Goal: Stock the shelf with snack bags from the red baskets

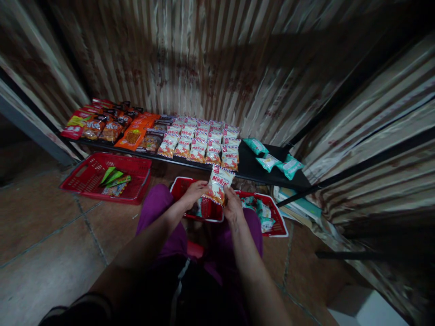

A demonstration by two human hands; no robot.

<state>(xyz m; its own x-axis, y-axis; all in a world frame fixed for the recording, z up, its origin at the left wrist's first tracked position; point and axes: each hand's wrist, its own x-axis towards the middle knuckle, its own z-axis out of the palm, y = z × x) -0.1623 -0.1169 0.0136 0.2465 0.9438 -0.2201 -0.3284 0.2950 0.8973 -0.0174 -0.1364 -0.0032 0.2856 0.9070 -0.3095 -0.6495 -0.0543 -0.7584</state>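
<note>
A white and orange snack bag (pixel 218 183) is held up between my two hands, just in front of the shelf edge. My left hand (pixel 196 192) grips its left side, and my right hand (pixel 233 202) has the lower right corner. On the black shelf (pixel 249 163) lie rows of matching snack bags (pixel 198 148), the nearest right behind the held one. Beneath my hands is a red basket (pixel 212 212) with a few dark and teal packets inside, partly hidden by my left hand and forearm.
Teal snack bags (pixel 268 161) lie on the shelf's right part; orange packs (pixel 133 132) and red bags (pixel 79 123) fill its left. A red basket (pixel 141 183) with green packets stands at left, another red basket (pixel 279 218) with teal bags at right. Black shelf posts (pixel 302 195) rise at the right.
</note>
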